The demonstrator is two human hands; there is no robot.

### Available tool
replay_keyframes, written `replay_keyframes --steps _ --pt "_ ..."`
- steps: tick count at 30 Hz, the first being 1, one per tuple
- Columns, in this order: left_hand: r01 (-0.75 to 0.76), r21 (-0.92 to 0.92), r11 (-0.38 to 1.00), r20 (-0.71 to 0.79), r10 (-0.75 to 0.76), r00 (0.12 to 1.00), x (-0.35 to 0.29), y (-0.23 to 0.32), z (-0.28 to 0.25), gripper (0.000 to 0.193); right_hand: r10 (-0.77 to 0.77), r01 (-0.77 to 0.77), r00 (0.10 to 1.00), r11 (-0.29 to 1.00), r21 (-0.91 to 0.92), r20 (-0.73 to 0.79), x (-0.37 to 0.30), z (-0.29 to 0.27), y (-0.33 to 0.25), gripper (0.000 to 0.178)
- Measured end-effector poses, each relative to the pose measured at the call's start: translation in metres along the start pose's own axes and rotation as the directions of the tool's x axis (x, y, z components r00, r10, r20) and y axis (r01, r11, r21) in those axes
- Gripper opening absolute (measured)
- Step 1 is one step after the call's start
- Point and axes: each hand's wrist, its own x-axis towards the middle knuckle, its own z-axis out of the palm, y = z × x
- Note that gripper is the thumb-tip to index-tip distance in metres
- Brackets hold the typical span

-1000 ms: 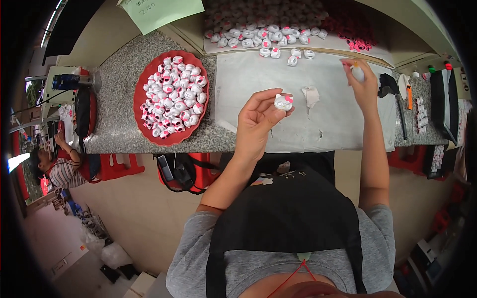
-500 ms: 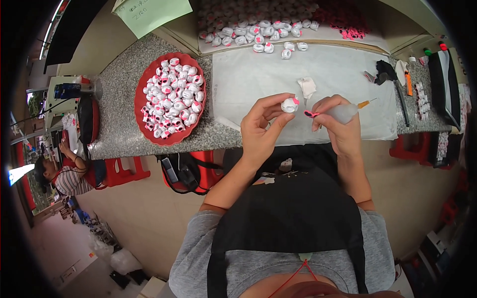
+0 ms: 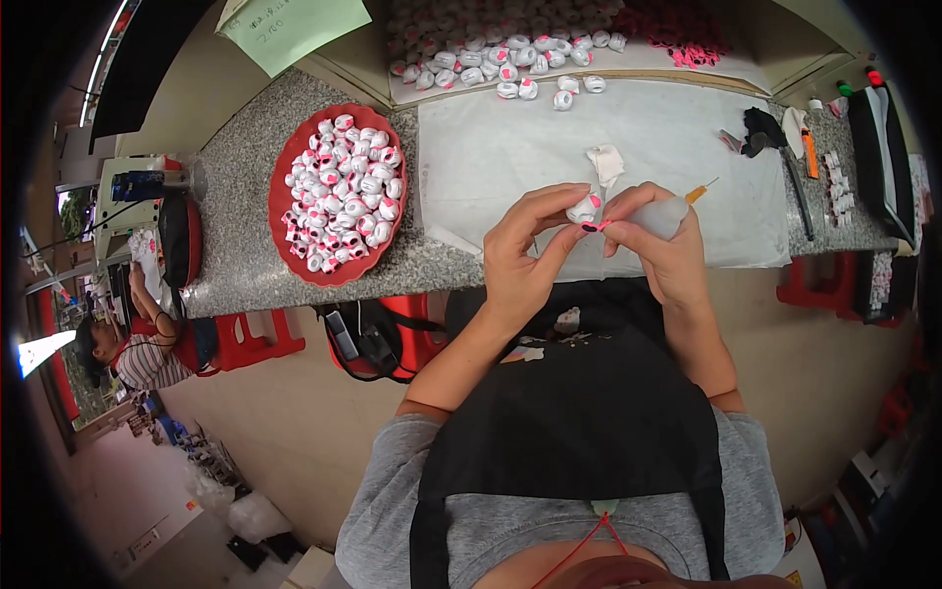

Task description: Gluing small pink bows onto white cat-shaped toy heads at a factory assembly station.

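My left hand (image 3: pixel 520 257) pinches a small white rounded figure piece (image 3: pixel 581 209) with pink patches between thumb and fingers. Close against its lower side is a small pink-and-black piece (image 3: pixel 594 228), shaped like tiny sunglasses, in the fingertips of my right hand (image 3: pixel 667 257). That same hand also keeps a translucent squeeze bottle (image 3: pixel 664 217) with an orange needle tip in its palm, the needle pointing up and right. Whether the two small pieces touch, I cannot tell. Just beyond my fingers a crumpled white cloth (image 3: pixel 606 163) lies on the white sheet (image 3: pixel 491 147).
To the left stands a red scalloped tray (image 3: pixel 279 196) heaped with finished-looking white and pink pieces. More white pieces (image 3: pixel 510 69) and pink parts (image 3: pixel 692 54) fill the shelf behind. Black tweezers-like tool (image 3: pixel 797 196) and orange marker (image 3: pixel 810 154) lie right. Another person (image 3: pixel 147 358) sits far left.
My hands have come together; the pink-and-black piece has moved left to the white piece. The white piece is tilted differently. The person at left has shifted their arm.
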Motion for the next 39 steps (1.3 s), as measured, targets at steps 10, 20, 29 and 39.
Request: replay_keyframes --steps 10,20,29,39 --pt "0.009 0.000 1.000 0.042 -0.009 0.999 0.0003 0.0046 0.0011 0.028 -0.029 0.030 0.999 0.999 0.020 -0.028 -0.0005 0.0007 0.0023 0.010" --pt "0.113 -0.246 0.963 0.042 -0.105 0.994 -0.0049 0.0030 0.0002 0.026 -0.092 0.091 0.995 0.995 -0.040 -0.027 -0.0017 0.0056 0.0046 0.011" --pt "0.137 -0.389 0.911 0.043 -0.131 0.990 -0.0055 0.0045 0.0009 0.018 -0.172 0.161 0.984 0.972 -0.173 -0.046 -0.0025 0.0056 0.0055 0.018" --pt "0.230 -0.415 0.881 0.166 -0.175 0.970 -0.0083 0.0053 -0.0042 0.023 -0.011 0.019 0.995 0.997 -0.080 0.103 -0.0049 0.0014 0.0025 0.029"
